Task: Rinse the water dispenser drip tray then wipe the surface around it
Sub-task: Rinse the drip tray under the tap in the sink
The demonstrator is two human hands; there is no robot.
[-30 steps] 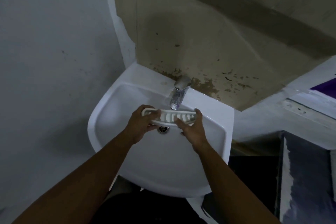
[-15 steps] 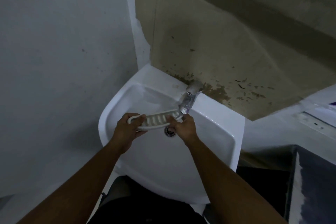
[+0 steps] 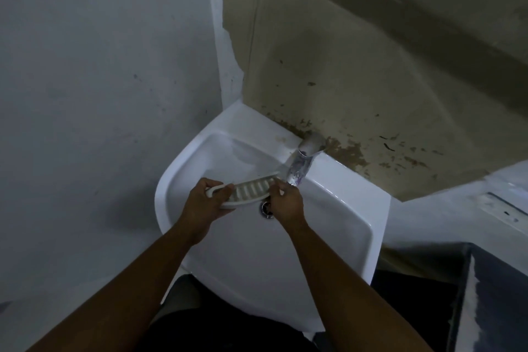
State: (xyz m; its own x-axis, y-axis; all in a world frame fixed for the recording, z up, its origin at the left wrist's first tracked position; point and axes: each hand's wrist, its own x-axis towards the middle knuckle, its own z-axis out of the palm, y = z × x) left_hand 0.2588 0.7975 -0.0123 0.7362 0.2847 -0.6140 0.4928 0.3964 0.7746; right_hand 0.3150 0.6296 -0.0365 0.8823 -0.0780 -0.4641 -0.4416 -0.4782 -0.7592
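The white slotted drip tray (image 3: 251, 187) is held over the bowl of the white sink (image 3: 337, 226), tilted with its right end raised toward the chrome tap (image 3: 304, 158). My left hand (image 3: 204, 203) grips the tray's left end, thumb over its rim. My right hand (image 3: 285, 201) holds the right end, just below the tap's spout and above the drain (image 3: 265, 208). I cannot tell whether water is running; the basin's back wall looks wet.
A grey wall (image 3: 94, 94) closes in on the left. Behind the sink is a stained brown board (image 3: 343, 80). A pale ledge (image 3: 463, 203) and a dark surface (image 3: 497, 303) lie to the right.
The tray has shifted left relative to the tap and tilted, its right end lifted under the spout. Both hands kept their hold. The camera view swung left, so the sink sits further right.
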